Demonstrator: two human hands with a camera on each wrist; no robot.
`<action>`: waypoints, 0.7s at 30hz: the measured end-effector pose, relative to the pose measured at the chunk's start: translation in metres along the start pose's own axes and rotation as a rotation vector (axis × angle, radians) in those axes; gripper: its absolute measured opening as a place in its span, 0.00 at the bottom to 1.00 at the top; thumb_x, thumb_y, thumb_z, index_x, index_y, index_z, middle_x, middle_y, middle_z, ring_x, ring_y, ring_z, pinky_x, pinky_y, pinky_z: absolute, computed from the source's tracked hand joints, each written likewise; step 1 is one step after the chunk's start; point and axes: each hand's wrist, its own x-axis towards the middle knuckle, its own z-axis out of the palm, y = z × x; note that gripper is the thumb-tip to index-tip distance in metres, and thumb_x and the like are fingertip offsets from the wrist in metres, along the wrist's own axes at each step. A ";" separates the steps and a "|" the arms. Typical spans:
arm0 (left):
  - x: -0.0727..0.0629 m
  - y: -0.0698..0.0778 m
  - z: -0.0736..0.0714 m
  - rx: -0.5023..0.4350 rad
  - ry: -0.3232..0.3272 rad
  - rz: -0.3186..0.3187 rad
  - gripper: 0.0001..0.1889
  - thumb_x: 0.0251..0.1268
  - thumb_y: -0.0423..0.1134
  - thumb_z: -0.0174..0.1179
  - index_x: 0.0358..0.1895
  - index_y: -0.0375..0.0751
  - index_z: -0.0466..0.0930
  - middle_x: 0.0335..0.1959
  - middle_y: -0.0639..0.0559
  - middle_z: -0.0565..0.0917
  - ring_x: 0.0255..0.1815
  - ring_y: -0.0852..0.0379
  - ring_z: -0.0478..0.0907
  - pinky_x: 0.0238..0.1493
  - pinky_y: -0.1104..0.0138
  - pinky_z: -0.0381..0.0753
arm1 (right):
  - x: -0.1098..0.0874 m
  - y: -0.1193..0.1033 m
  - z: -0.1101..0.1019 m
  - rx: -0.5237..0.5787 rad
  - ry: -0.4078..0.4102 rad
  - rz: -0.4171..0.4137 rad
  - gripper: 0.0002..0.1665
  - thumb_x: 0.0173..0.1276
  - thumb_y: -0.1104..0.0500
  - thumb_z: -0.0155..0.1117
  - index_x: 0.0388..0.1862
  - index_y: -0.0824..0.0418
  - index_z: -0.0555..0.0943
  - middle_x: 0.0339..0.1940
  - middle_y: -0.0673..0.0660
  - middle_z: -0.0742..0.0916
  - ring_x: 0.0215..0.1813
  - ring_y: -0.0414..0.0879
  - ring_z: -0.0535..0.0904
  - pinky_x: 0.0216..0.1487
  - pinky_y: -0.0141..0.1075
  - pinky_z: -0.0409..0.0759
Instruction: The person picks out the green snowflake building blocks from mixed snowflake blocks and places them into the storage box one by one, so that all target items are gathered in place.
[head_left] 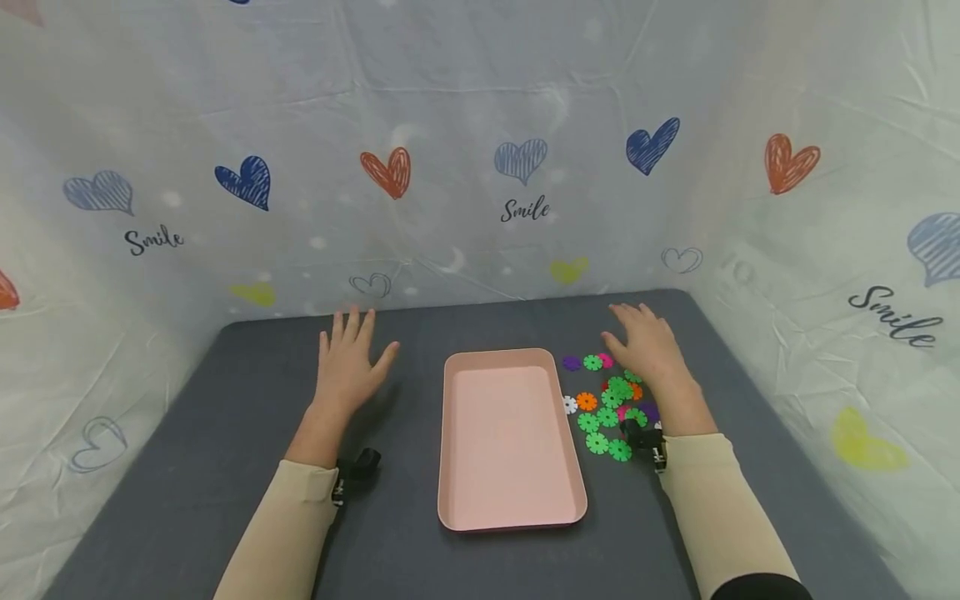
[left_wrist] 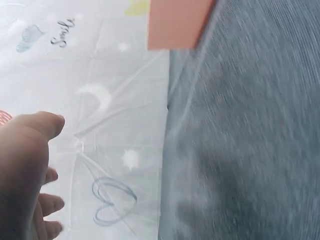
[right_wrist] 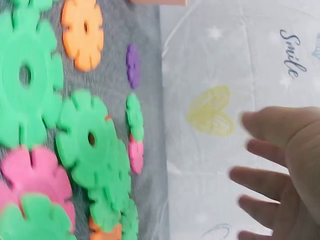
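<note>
My left hand (head_left: 347,367) hovers over the grey table on the left, fingers spread and holding nothing. On the right, my right hand (head_left: 651,348) is held above the table with its fingers extended, nothing in them. Below and beside that hand lie several flower-shaped plastic discs with notched edges and a centre hole: green discs (right_wrist: 26,80), an orange disc (right_wrist: 83,32), a purple disc (right_wrist: 132,66) and a pink disc (right_wrist: 37,182), plus a white disc (head_left: 570,405). Some overlap, and part of the group is hidden behind my right wrist. Between my hands lies a shallow pink tray (head_left: 510,442) with nothing in it.
The discs lie along the tray's right side, the white one close to its edge. White curtains (head_left: 450,242) printed with hearts and "Smile" surround the grey table (head_left: 247,417) at the back and sides. Each wrist carries a small black camera (head_left: 363,463).
</note>
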 end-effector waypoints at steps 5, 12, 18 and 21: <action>-0.002 0.017 0.007 -0.129 -0.019 0.099 0.38 0.79 0.54 0.55 0.82 0.37 0.55 0.78 0.30 0.60 0.77 0.29 0.56 0.71 0.35 0.56 | 0.002 -0.005 0.012 0.022 -0.140 -0.041 0.32 0.76 0.58 0.62 0.74 0.68 0.71 0.74 0.72 0.71 0.77 0.72 0.56 0.72 0.68 0.52; -0.008 0.035 0.022 -0.268 -0.218 0.201 0.36 0.78 0.52 0.57 0.81 0.42 0.58 0.55 0.37 0.81 0.49 0.41 0.81 0.49 0.47 0.79 | 0.003 -0.008 0.030 -0.043 -0.219 -0.050 0.28 0.73 0.60 0.65 0.69 0.69 0.77 0.72 0.74 0.72 0.75 0.73 0.60 0.70 0.69 0.56; -0.010 0.044 0.028 -0.569 -0.563 0.226 0.30 0.76 0.45 0.62 0.75 0.38 0.69 0.29 0.47 0.82 0.23 0.51 0.76 0.28 0.59 0.75 | 0.002 -0.007 0.037 -0.057 -0.203 -0.025 0.18 0.71 0.63 0.67 0.57 0.68 0.85 0.69 0.74 0.75 0.76 0.74 0.58 0.69 0.70 0.57; -0.011 0.046 0.029 -0.623 -0.627 0.239 0.23 0.74 0.43 0.64 0.67 0.37 0.78 0.29 0.49 0.82 0.26 0.53 0.77 0.29 0.61 0.75 | 0.002 -0.005 0.037 -0.058 -0.183 -0.029 0.14 0.71 0.63 0.68 0.53 0.66 0.87 0.69 0.74 0.75 0.76 0.74 0.58 0.69 0.70 0.57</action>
